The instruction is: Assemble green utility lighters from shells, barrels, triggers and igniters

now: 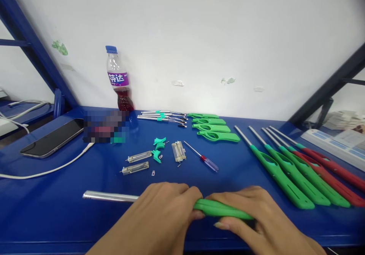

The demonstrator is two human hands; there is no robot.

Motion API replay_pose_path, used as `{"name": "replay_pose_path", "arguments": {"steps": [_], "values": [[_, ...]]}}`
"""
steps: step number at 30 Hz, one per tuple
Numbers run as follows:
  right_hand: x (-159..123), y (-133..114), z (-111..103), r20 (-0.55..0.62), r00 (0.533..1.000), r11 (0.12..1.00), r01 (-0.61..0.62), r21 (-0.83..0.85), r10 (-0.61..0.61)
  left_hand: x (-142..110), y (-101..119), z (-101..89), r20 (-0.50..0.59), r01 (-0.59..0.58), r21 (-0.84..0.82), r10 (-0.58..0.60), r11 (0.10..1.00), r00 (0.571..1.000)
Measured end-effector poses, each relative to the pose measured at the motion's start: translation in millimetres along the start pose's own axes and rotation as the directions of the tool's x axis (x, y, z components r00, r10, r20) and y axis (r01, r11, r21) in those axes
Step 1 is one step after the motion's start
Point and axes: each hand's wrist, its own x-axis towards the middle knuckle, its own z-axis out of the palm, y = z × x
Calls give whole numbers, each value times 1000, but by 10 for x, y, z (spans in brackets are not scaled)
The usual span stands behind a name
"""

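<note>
A green long-necked lighter [212,208] lies sideways in both my hands near the table's front edge, its silver tube pointing left. My left hand [164,207] is wrapped round the front of the green body, hiding where body and tube meet. The fingers of my right hand [256,209] grip the handle end, thumb below and fingers above. Beyond the hands are clear fuel tanks [139,156], teal triggers [156,155], small metal bits and a purple-handled screwdriver [209,163].
Several lighters with green or red bodies [299,179] lie at the right. Green shell halves [218,136] and silver tubes with wires [162,116] lie by the wall. A drink bottle [118,80], a phone [54,137] and a white cable [57,173] are at the left.
</note>
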Motion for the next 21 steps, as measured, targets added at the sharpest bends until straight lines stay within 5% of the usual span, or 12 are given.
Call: {"name": "replay_pose_path", "arguments": {"steps": [4,8,14,21], "values": [[111,-44,11,-132,990,997,55,51,-48,67,-52,-59,35,12,-60,-10,998,999],[138,6,19,-267,963,990,-5,144,44,65,-18,-91,-12,25,-103,-27,994,1000],[108,19,-19,-54,995,951,-65,304,86,129,33,-33,21,37,-111,-35,993,999],[135,-4,16,-23,989,919,-127,374,146,153,1,43,20,65,-95,-64,993,998]]}}
